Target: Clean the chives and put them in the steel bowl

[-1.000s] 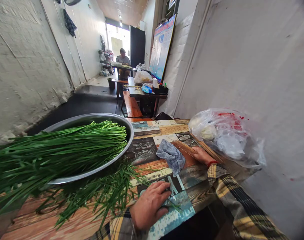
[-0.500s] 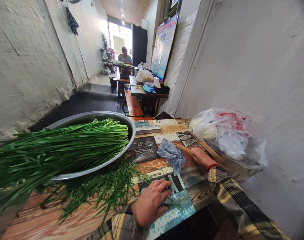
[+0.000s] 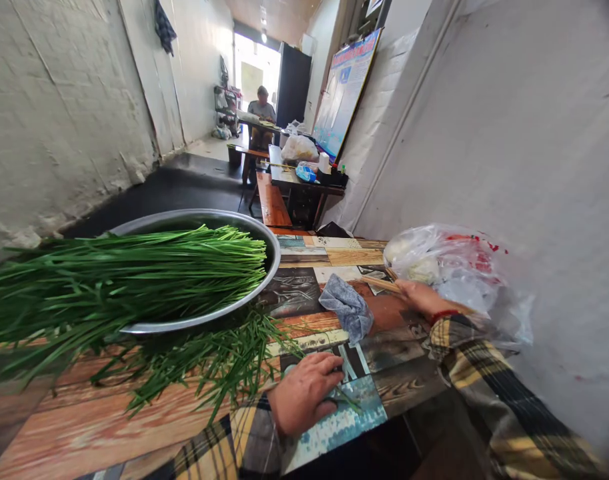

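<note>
My right hand [image 3: 423, 298] is closed round a few thin wooden chopsticks [image 3: 381, 284] beside the plastic bag. Their ends stick out to the left of my fingers. A crumpled grey cloth [image 3: 347, 307] lies on the table left of that hand. Resting on the table near the front edge, my left hand [image 3: 307, 392] has its thumb and fingers apart. Cut green leaf pieces [image 3: 224, 367] lie in a heap to its left, with a few strands by its fingers. Behind them, a metal basin [image 3: 275, 257] holds a large bundle of long green chives [image 3: 184, 267].
A clear plastic bag [image 3: 444, 257] with pale contents and red print stands against the right wall. The wood-patterned table [image 3: 354, 257] reaches under everything. Farther back are a bench [image 3: 274, 200], another table [image 3: 284, 175] with bags, and a seated person [image 3: 261, 110].
My right hand has moved right and slightly up with the chopsticks, closer to the plastic bag. My left hand has stayed about where it was. The view has shifted a little.
</note>
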A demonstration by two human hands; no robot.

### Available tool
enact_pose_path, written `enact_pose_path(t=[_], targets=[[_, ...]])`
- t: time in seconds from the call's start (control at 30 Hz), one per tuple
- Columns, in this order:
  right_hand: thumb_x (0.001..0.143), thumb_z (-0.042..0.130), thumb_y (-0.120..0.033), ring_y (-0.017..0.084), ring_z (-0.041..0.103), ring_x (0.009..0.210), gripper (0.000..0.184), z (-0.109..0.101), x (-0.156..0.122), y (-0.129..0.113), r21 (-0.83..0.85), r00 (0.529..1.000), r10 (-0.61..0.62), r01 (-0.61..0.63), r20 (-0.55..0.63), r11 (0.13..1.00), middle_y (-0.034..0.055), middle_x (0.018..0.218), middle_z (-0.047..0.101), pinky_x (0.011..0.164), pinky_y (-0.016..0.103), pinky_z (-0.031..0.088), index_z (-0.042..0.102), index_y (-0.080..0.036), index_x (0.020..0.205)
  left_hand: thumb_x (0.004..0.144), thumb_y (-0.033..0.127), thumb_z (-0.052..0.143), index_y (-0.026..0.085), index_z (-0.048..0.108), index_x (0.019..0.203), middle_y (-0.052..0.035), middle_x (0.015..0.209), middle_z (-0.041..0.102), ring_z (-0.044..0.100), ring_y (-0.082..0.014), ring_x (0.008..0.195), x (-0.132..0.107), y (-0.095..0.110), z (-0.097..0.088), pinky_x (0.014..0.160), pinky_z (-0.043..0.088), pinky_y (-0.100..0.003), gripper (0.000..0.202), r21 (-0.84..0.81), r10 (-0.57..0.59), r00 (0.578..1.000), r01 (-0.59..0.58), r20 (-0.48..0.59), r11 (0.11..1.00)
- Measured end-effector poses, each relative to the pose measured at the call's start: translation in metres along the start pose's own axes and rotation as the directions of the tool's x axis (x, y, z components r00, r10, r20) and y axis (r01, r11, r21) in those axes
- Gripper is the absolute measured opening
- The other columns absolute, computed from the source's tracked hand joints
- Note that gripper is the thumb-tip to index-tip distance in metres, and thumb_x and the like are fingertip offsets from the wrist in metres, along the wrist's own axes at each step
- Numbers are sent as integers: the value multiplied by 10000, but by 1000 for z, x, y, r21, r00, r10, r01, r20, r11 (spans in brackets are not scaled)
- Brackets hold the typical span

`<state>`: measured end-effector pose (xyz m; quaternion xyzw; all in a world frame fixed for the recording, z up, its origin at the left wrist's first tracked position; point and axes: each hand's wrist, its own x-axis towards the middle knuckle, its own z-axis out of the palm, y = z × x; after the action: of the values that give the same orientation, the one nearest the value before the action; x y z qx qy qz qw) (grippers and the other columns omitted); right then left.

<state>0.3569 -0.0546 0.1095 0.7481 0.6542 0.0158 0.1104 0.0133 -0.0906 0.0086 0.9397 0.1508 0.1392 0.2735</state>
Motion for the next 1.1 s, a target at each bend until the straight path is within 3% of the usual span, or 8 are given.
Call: enact_pose_path(t=[0.2, 0.3, 0.4, 0.47, 0.57, 0.7, 0.93, 1.1], targets=[[889, 490, -128, 234, 620, 979, 195, -68, -6, 7, -286, 988, 21, 24, 152, 958, 211, 1037, 668, 818, 331, 394, 659, -118, 987, 804, 312, 622, 204, 551, 1239, -102, 1380, 502, 421, -283, 1299, 2, -1, 4, 1102, 330, -457, 454, -2, 13, 1000, -13, -25, 1000], [898, 491, -105, 281, 626, 1005, 196, -88, -10, 11, -392, 972, 95, -2, 216, 920, 264, 978, 670, 824, 397, 404, 680, -54, 910, 826, 307, 597, 185, 563, 1223, -116, 1373, 503, 422, -284, 1293, 4, -1, 5, 1098, 331, -454, 417, 3, 26, 999, -26, -23, 1000], [906, 480, -75, 305, 618, 1033, 206, -94, -12, 11, -469, 956, 167, -35, 242, 883, 289, 997, 654, 843, 461, 411, 672, -4, 891, 826, 297, 597, 183, 567, 1214, -116, 1367, 506, 420, -282, 1293, 5, -1, 6, 1095, 331, -451, 405, 8, 42, 999, -42, -25, 999], [916, 517, -142, 270, 613, 1037, 187, -86, -8, 3, -502, 947, 203, -53, 248, 863, 226, 1053, 649, 873, 466, 437, 653, -27, 971, 820, 286, 606, 183, 566, 1209, -112, 1363, 509, 423, -281, 1291, 5, -1, 6, 1095, 329, -450, 405, 16, 39, 999, -38, -26, 999], [907, 570, -324, 207, 602, 1019, 313, -58, 4, -22, -515, 940, 211, -45, 269, 856, 106, 1153, 605, 879, 429, 502, 585, -120, 1143, 811, 284, 621, 184, 566, 1201, -107, 1364, 512, 426, -282, 1290, 4, 0, 4, 1093, 331, -443, 406, 27, 30, 999, -29, -28, 999], [906, 567, -351, 201, 600, 1009, 348, -20, 17, -50, -493, 932, 160, 23, 326, 870, 95, 1183, 585, 856, 409, 521, 560, -146, 1187, 796, 272, 635, 177, 571, 1192, -110, 1353, 523, 443, -285, 1273, 3, 4, 0, 1081, 347, -443, 412, 29, 20, 1000, -19, -21, 999], [919, 549, -318, 219, 599, 1050, 268, -20, 8, -26, -473, 946, 161, -9, 282, 881, 108, 1106, 632, 926, 447, 479, 621, -109, 1070, 807, 278, 621, 191, 577, 1185, -109, 1350, 525, 439, -283, 1278, 2, 2, 3, 1089, 340, -452, 390, 17, 22, 999, -22, -47, 1000], [909, 563, -351, 195, 619, 989, 281, 4, 4, -26, -396, 948, 174, -56, 268, 917, 88, 1068, 645, 887, 418, 501, 624, -113, 1045, 815, 272, 609, 183, 569, 1205, -119, 1359, 514, 431, -293, 1284, 2, 1, 3, 1093, 332, -468, 402, 1, 22, 999, -22, -41, 1000]])
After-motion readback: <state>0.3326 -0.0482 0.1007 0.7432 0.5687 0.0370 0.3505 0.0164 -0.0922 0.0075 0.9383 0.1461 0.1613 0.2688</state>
